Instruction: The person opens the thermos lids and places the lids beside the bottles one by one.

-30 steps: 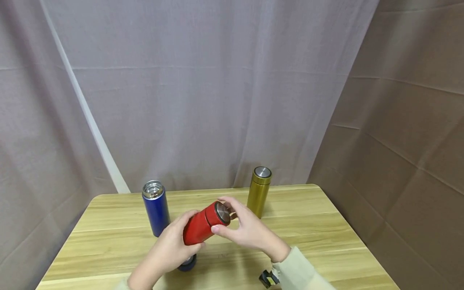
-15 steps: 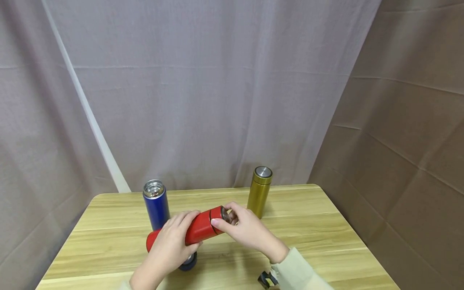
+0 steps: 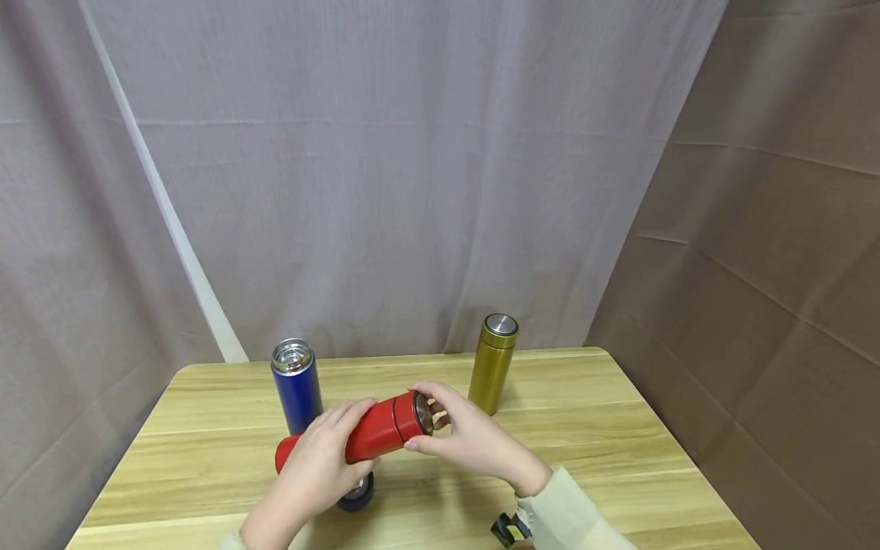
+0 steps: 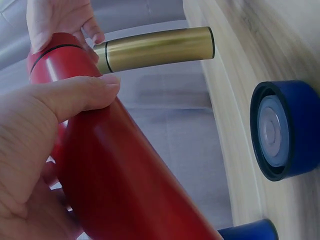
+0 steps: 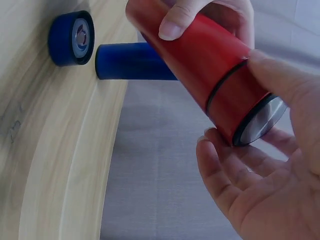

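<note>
A red thermos bottle is held tilted above the table, its steel-topped lid pointing right. My left hand grips its body, thumb across the near side in the left wrist view. At the lid end is my right hand, thumb on one side of the lid and fingertips on the other, palm away from the steel top. Behind the left hand stands a blue thermos bottle with an uncovered steel mouth. Its likely lid, a blue cap, lies on the table with its inside showing.
A gold thermos bottle with its lid on stands upright at the back right. Near the right sleeve lies a small black object, partly cut off. The wooden table ends at grey curtains behind.
The red thermos swung from pointing toward the head camera to lying more sideways. My right hand's fingers shifted around the lid, thumb lower now than half a second ago.
</note>
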Available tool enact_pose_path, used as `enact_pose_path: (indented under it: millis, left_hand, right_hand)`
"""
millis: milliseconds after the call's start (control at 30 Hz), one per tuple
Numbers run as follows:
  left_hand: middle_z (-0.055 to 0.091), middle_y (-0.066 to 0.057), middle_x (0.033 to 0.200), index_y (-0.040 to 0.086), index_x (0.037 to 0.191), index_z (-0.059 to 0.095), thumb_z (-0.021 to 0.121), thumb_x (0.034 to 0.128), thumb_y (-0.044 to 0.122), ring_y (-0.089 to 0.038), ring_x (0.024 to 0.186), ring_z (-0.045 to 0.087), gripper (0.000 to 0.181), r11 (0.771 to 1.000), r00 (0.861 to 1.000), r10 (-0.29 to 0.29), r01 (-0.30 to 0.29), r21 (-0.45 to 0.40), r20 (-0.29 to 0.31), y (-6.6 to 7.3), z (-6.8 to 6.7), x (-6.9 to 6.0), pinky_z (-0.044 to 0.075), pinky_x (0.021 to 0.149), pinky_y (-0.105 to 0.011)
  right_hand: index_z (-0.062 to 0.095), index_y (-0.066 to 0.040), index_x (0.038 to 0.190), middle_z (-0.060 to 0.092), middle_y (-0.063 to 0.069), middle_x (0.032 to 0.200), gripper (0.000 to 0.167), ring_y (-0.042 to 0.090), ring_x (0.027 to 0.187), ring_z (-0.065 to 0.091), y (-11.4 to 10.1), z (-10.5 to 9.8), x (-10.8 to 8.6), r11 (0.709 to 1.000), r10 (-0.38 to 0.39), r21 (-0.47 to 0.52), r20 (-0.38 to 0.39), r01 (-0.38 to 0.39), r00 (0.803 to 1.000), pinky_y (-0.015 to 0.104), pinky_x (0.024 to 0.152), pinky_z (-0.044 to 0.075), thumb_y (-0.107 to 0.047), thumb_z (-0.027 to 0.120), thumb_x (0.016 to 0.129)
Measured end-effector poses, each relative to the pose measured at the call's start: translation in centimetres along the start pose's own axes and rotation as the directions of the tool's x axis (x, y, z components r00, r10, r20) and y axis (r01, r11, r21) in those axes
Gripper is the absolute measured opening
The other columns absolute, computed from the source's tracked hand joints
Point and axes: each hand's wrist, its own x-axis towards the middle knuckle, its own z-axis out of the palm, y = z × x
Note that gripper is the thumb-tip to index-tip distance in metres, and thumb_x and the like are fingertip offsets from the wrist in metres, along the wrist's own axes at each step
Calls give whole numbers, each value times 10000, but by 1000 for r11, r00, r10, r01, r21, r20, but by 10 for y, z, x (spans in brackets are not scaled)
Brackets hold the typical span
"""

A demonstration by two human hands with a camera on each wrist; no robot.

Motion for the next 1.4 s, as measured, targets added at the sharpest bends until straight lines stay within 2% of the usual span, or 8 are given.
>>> enact_pose_path:
  millis: [167, 267, 400, 567, 867, 1033, 1200, 1400]
  left_hand:
    - [631, -2, 1178, 180, 1337, 553, 872, 642, 238, -208, 1057, 591, 767, 999, 999, -23, 24, -24, 24, 0, -1, -1, 482, 893, -432]
    - [623, 0, 1188, 176, 1336, 551, 860, 655, 246, -210, 1067, 582, 751, 1000, 999, -26, 26, -14, 28, 2, 0, 0, 466, 916, -433]
    - [620, -24, 1184, 156, 1325, 554, 847, 665, 236, -246, 1068, 576, 727, 997, 998, 55, -54, 62, -17, 5, 4, 1, 439, 951, -441]
    - [613, -37, 1168, 134, 1316, 556, 852, 664, 223, -263, 1036, 563, 721, 981, 986, 147, -135, 140, -77, 7, 7, 3, 434, 942, -438]
    - [604, -18, 1184, 141, 1333, 550, 864, 661, 258, -235, 1049, 552, 752, 989, 993, 101, -95, 110, -52, 6, 6, 2, 430, 950, -428]
    - [607, -16, 1203, 138, 1341, 553, 875, 649, 257, -233, 1084, 550, 772, 996, 998, 62, -60, 59, -25, 5, 3, 2, 431, 960, -430]
    - [617, -20, 1217, 154, 1350, 549, 861, 664, 248, -232, 1097, 564, 759, 1000, 1000, 8, -8, 15, 19, 5, 2, 0, 446, 946, -437]
    - [610, -30, 1240, 160, 1359, 538, 846, 689, 235, -256, 1119, 564, 741, 1000, 999, 6, -7, 10, 49, 6, 3, -1, 426, 974, -458]
  right_hand:
    - [409, -209, 1435, 548, -63, 1218, 724, 150, 1024, 569, -1, -1, -2, 1000, 3, -8, 7, -3, 1000, 311, 828, 512, -413, 749, 829]
    - [381, -210, 1452, 538, -51, 1254, 774, 144, 1037, 560, -3, 1, 0, 998, 54, -10, -25, -55, 998, 305, 830, 511, -500, 723, 821]
    - [423, -191, 1411, 565, -17, 1219, 739, 138, 980, 576, -5, 3, 3, 986, 162, -23, -82, -164, 983, 295, 744, 521, -614, 627, 841]
    - [543, -151, 1272, 634, -3, 983, 657, 119, 763, 600, -3, 3, 3, 967, 240, -68, -98, -247, 966, 309, 620, 504, -667, 536, 866]
    - [541, -112, 1289, 633, -19, 920, 662, 135, 743, 591, -3, 1, 1, 978, 209, -13, -56, -210, 976, 300, 617, 512, -606, 614, 855]
    - [488, -150, 1345, 604, -10, 1060, 621, 152, 882, 600, -4, 0, -1, 996, 86, 27, -28, -85, 996, 290, 695, 549, -458, 707, 853]
    - [461, -220, 1348, 545, -43, 1200, 591, 151, 1020, 558, -6, 0, -1, 1000, -16, -12, -33, 15, 999, 286, 804, 534, -366, 743, 849]
    - [422, -207, 1398, 542, 3, 1277, 674, 160, 977, 588, -6, 2, -2, 994, 107, -11, -73, -108, 992, 301, 762, 528, -535, 660, 860]
